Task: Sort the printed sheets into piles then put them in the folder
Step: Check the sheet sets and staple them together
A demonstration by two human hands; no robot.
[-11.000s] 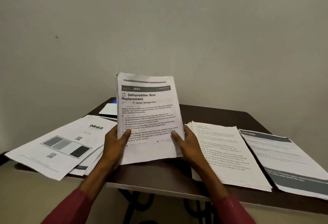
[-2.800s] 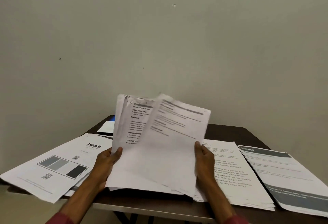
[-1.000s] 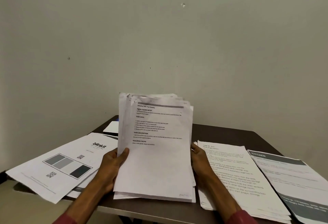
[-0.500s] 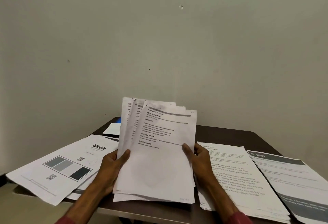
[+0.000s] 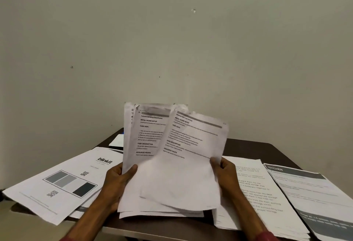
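While both hands hold paper upright over the near middle of the surface (image 5: 246,149), each grips its own share. The left hand (image 5: 116,181) clasps the left edge of a fanned stack of printed sheets (image 5: 145,139), thumb across the front and fingers behind. The right hand (image 5: 223,175) pinches the right edge of the front sheet (image 5: 191,168), thumb on its face. This sheet is bowed and blurred and leans toward two o'clock. Its lower part overlaps the stack, and its top has swung clear of the page behind, which carries the headings TASK GOAL and TASK DESCRIPTION.

At eight o'clock from the hands a blinkit pile (image 5: 63,183) lies flat, its near corner overhanging the edge of the surface. At four o'clock, just beside the right wrist, lies a text pile (image 5: 254,193) of plain printed pages. Farther out at three to four o'clock sits a KITCHEN pile (image 5: 309,195) with grey bands, its left edge against the text pile. At eleven o'clock, behind the stack, a small white sheet (image 5: 116,141) lies flat with a sliver of blue above it; what the blue belongs to cannot be told. A bare wall (image 5: 172,40) fills twelve o'clock.
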